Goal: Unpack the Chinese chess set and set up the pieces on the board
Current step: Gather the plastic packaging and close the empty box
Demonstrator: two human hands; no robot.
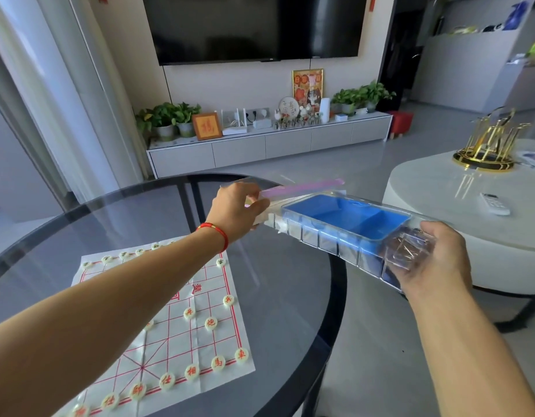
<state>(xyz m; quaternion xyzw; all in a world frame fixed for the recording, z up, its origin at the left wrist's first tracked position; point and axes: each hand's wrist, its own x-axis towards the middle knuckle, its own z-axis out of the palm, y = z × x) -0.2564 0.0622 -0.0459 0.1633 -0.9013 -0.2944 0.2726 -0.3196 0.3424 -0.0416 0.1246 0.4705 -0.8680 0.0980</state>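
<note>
Clear plastic case (344, 233) with blue tray insert, held in the air past the right edge of the round glass table (290, 281). Right hand (435, 260) curled round the near end of the case from below. Left hand (237, 210) pinching the far end, by a pink-edged clear lid or bag (302, 188); cannot tell which. Paper board (182, 326) flat on the table, white pieces (211, 323) with red characters lined along near rows, green-lettered ones along the far edge. White coffee table (441, 188) beyond, well apart.

- Both forearms were bare, with no sleeves in view.
- A red cord bracelet (215, 233) with a small gold bead circled the left wrist.
</note>
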